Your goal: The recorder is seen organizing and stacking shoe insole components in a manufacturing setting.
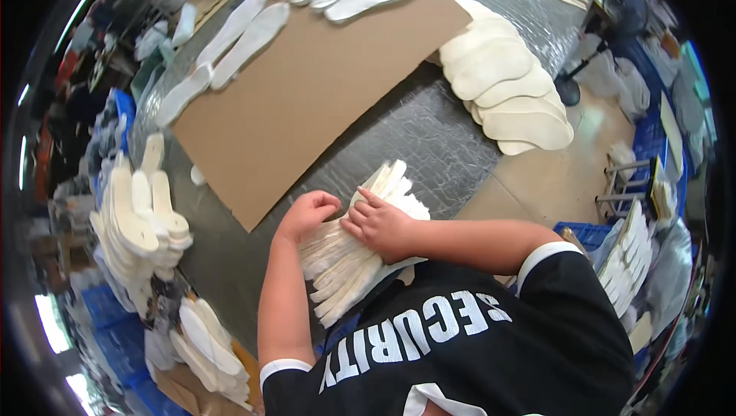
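Note:
A thick fanned bundle of white insoles (345, 266) stands edge-on at the table's near side, against my body. Over its top lies my right hand (379, 226), fingers bent around the upper insoles and the index finger stretched toward the far side. My left hand (308, 215) is at the bundle's left edge, its fingers curled in toward the thumb. Whatever those left fingers may pinch is hidden from view.
Beyond my hands lies a brown cardboard sheet (307, 94) on the plastic-covered table (418, 128). White insoles (249, 44) line its far edge. Overlapping cream insoles (506, 82) rest at the right. More insole piles (138, 213) stand at the left, near blue crates (111, 324).

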The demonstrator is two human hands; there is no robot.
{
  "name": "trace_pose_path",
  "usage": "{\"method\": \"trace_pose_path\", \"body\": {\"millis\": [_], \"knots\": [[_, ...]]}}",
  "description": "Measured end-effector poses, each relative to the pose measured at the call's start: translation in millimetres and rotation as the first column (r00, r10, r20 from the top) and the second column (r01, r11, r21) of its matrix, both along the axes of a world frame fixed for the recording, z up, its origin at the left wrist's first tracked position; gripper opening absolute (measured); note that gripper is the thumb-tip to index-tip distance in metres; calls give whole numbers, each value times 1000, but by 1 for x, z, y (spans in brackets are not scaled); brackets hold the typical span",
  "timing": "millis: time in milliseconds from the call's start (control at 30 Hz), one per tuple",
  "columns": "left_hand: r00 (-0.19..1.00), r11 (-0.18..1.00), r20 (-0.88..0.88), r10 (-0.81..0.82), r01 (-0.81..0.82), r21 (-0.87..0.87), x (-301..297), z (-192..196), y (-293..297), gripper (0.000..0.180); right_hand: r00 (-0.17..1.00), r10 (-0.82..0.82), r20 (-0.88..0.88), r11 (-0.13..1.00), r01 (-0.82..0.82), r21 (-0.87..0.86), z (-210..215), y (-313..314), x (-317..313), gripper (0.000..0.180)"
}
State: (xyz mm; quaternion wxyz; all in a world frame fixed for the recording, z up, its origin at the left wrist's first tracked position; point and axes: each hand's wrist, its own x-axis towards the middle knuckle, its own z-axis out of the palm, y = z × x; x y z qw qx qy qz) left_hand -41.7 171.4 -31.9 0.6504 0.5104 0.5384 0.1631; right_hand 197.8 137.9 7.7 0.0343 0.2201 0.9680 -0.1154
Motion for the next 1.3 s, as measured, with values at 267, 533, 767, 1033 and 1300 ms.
{"method": "trace_pose_path", "body": {"millis": [267,533,767,1033,1300], "knots": [[780,820,-604,-165,448,355,147,-23,106,67,984,-174,39,974,166,155,-12,49,85,72],[809,548,-506,300,288,785,166,-23,108,58,982,-180,-63,982,183,46,-23,45,85,74],[392,405,-752,529,662,630,173,-17,157,53,975,-145,-167,989,144,-16,-21,53,97,70],[541,405,-571,618,403,820,196,-51,208,56,983,-108,-146,993,114,35,-24,55,99,65],[820,637,-401,409,57,768,251,-92,339,36,985,-122,-123,990,129,51,-26,55,91,65]]}}
